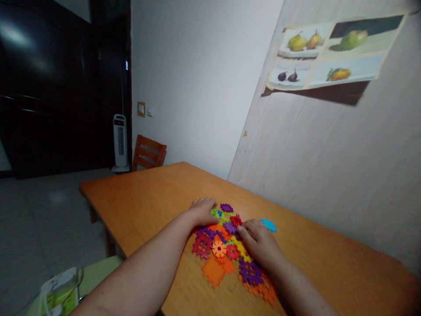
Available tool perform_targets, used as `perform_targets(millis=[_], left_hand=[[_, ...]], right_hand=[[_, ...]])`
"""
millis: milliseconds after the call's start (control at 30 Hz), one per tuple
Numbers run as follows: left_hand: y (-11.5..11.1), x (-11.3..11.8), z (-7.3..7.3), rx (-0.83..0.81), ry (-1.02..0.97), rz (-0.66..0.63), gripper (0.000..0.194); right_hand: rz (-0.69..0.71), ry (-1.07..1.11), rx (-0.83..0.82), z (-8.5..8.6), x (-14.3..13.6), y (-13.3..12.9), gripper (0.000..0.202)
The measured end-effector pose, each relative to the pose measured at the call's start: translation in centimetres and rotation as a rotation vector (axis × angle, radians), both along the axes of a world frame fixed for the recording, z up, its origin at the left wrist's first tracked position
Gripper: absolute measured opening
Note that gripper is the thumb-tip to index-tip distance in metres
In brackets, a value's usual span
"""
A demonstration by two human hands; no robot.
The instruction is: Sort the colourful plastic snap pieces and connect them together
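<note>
Colourful plastic gear and lattice pieces lie in a pile on the wooden table [148, 193]. My left hand [204, 210] rests at the pile's far left edge, its fingers bent around green pieces [215, 212]; what it grips is partly hidden. At the right side my right hand [258, 239] touches the pile, thumb beside a red gear [236, 220], fingertips mostly hidden. Between the hands are a purple gear [230, 228] and an orange round piece [219, 248]. Nearer to me lie an orange square [213, 271] and a purple lattice [250, 272].
A blue piece [269, 225] lies beyond my right hand, and a purple one [226, 208] at the pile's far edge. A wooden chair [148, 152] and a white heater [120, 142] stand behind the table. A green seat [100, 268] holds a bag at lower left.
</note>
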State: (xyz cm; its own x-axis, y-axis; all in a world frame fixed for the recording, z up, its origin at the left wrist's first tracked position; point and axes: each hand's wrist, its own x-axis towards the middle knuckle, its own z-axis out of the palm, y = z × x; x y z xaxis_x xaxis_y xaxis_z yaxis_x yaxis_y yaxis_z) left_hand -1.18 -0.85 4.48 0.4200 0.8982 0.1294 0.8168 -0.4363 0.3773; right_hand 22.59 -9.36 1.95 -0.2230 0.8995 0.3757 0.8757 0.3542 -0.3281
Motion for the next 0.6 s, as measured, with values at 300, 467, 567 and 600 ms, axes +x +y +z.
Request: perform_targets(millis=[300,467,567,600], left_hand=[[0.8,0.1,-0.1,0.084,-0.057,0.045,0.037],[1.2,-0.2,-0.2,0.133,-0.068,0.127,0.033],[1.2,-0.4,-0.3,0.159,-0.029,0.154,0.03],[1.1,-0.4,-0.3,0.169,-0.025,0.148,0.027]], right_hand=[[0.037,0.058,-0.011,0.1,-0.3,-0.1,0.029],[0.034,0.059,-0.022,-0.1,-0.2,-0.1,0.027],[0.031,0.056,-0.022,0.0,-0.2,-0.1,0.026],[0.031,0.056,-0.021,0.0,-0.2,-0.1,0.026]])
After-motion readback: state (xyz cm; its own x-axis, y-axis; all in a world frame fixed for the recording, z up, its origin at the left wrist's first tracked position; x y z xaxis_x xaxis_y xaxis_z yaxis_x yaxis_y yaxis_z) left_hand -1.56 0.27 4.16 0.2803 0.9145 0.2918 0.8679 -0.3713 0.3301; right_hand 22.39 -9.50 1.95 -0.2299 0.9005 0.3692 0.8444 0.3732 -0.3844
